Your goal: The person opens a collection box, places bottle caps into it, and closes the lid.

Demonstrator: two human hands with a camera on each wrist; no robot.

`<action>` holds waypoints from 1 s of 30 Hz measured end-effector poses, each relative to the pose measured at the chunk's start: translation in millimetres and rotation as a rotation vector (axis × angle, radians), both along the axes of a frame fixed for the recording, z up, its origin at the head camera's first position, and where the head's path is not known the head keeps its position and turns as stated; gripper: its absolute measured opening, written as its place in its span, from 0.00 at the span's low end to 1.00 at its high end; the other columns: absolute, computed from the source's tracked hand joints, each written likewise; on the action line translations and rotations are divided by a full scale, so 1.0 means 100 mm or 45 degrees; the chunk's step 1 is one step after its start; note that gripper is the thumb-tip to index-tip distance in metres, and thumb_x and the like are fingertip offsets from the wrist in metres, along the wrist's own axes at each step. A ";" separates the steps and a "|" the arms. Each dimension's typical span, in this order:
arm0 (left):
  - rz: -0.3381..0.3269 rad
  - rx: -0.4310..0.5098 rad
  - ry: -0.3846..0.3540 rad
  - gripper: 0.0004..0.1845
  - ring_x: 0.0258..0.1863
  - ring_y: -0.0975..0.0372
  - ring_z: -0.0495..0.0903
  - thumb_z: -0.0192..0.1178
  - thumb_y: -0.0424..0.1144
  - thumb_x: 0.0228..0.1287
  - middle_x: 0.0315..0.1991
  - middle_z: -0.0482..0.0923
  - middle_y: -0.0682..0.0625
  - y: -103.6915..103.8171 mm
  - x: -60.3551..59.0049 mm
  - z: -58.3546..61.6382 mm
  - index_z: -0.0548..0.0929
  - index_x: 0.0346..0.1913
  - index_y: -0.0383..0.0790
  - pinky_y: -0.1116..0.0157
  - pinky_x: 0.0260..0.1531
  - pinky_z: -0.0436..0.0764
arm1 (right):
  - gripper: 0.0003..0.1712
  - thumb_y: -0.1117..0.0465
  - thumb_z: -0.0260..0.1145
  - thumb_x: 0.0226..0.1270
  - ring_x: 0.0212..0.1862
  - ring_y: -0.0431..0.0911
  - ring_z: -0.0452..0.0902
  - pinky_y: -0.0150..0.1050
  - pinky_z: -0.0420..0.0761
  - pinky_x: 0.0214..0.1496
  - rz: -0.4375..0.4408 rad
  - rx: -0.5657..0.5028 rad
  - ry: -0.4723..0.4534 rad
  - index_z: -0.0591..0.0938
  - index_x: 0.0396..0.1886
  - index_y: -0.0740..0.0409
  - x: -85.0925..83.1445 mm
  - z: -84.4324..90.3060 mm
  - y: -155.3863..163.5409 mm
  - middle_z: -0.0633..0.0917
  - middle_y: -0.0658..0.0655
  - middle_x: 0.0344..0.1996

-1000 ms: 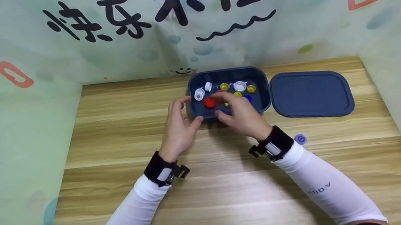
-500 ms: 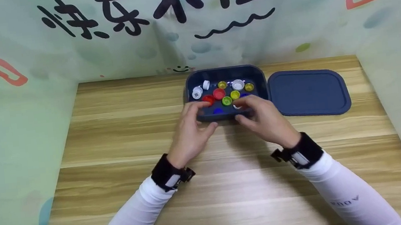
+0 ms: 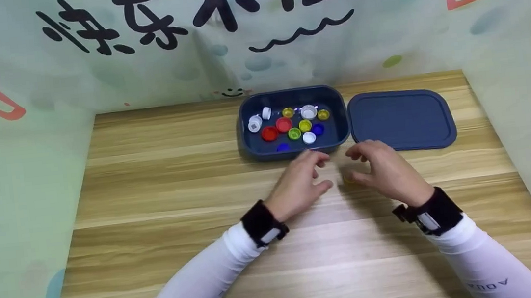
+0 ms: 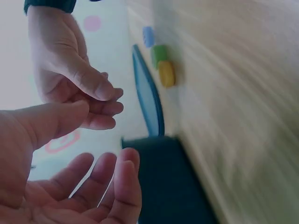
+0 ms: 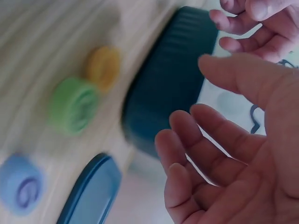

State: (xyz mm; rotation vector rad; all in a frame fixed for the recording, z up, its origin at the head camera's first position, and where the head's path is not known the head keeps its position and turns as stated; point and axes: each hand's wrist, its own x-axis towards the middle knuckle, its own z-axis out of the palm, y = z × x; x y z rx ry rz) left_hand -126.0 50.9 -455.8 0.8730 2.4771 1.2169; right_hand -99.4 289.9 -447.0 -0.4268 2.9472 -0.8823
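one dark blue box (image 3: pixel 250 146), one lid (image 3: pixel 400 120), three loose caps (image 5: pixel 74 105) on the table

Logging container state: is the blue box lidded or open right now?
Open. The blue box shows loose bottle caps inside, and its lid lies flat on the table at its right side.

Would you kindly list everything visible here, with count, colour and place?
Box: one, dark blue, open, at the table's far middle.
Caps in the box: about a dozen; white, red, yellow, green, blue.
Lid: one, dark blue, flat on the table right of the box.
Loose caps on the table: three, yellow, green, blue, near the box and lid, by the right hand.
Table: one, light wood.
Backdrop: pale green, black characters, pink shapes.
Sleeves: two, white, with black wrist straps.
Left hand: empty, fingers relaxed, before the box.
Right hand: empty, fingers loosely curled, beside it.
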 end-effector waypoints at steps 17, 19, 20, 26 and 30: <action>-0.026 -0.413 0.250 0.17 0.52 0.59 0.83 0.73 0.41 0.69 0.51 0.84 0.50 0.59 -0.03 -0.35 0.84 0.56 0.40 0.65 0.55 0.81 | 0.20 0.63 0.83 0.54 0.45 0.59 0.75 0.55 0.74 0.51 0.053 0.128 0.147 0.87 0.44 0.66 0.06 -0.38 0.10 0.84 0.60 0.40; -0.026 -0.409 0.258 0.14 0.50 0.60 0.83 0.73 0.40 0.69 0.48 0.84 0.51 0.60 -0.03 -0.36 0.84 0.53 0.40 0.65 0.53 0.81 | 0.18 0.64 0.83 0.55 0.45 0.58 0.75 0.54 0.73 0.51 0.049 0.122 0.143 0.87 0.43 0.65 0.07 -0.40 0.10 0.84 0.59 0.39; -0.026 -0.406 0.261 0.13 0.49 0.60 0.83 0.72 0.40 0.69 0.47 0.84 0.51 0.60 -0.03 -0.36 0.84 0.52 0.40 0.65 0.52 0.81 | 0.17 0.64 0.82 0.56 0.45 0.58 0.75 0.54 0.73 0.51 0.046 0.116 0.143 0.87 0.43 0.65 0.07 -0.41 0.10 0.84 0.59 0.39; -0.032 -0.370 0.255 0.09 0.48 0.60 0.84 0.70 0.37 0.71 0.45 0.84 0.50 0.62 -0.04 -0.37 0.85 0.50 0.39 0.66 0.50 0.82 | 0.16 0.65 0.82 0.56 0.45 0.56 0.74 0.52 0.73 0.50 0.028 0.072 0.143 0.86 0.41 0.64 0.09 -0.43 0.11 0.83 0.58 0.38; -0.032 -0.339 0.201 0.10 0.49 0.60 0.83 0.69 0.36 0.72 0.47 0.84 0.49 0.62 -0.03 -0.35 0.84 0.52 0.38 0.68 0.50 0.82 | 0.16 0.65 0.82 0.56 0.45 0.55 0.75 0.50 0.74 0.50 0.027 0.038 0.114 0.86 0.42 0.63 0.11 -0.41 0.10 0.83 0.57 0.39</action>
